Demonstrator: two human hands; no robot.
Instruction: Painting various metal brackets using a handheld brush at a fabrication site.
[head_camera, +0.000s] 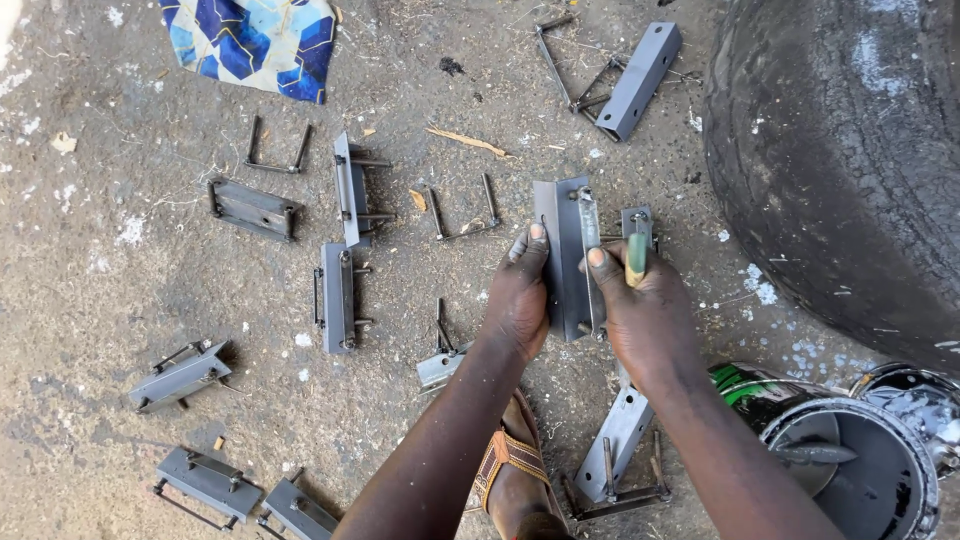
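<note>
A huge worn black rubber tyre (850, 150) fills the upper right corner, its tread dusted with pale specks. Below it, at the lower right edge, stands an open round metal paint tin (860, 470) with a green and black label band on its side and dark grey paint inside; a second, silvery tin (915, 395) sits just beside it. At the top left lies a crumpled cloth (255, 40) printed in blue, white and yellow geometric shapes.

The ground (100, 250) is rough grey concrete strewn with grit, straw bits and white flecks. Scattered over it are many grey-painted angled steel brackets with welded rod loops (338, 295), some lying flat, others on edge, plus bare bent steel U-rods (275, 150).

At the centre, one grey folded steel bracket (560, 255) is held upright above the ground between both hands. The left hand (518, 300) clasps its left edge, thumb pressed on the face. The right hand (645, 315) is closed around a green-handled brush (636, 255), with the forefinger stretched out to touch the bracket's right side. Beneath the forearms, a foot in a brown woven sandal (510, 460) rests on the ground beside another bracket (620, 435).
</note>
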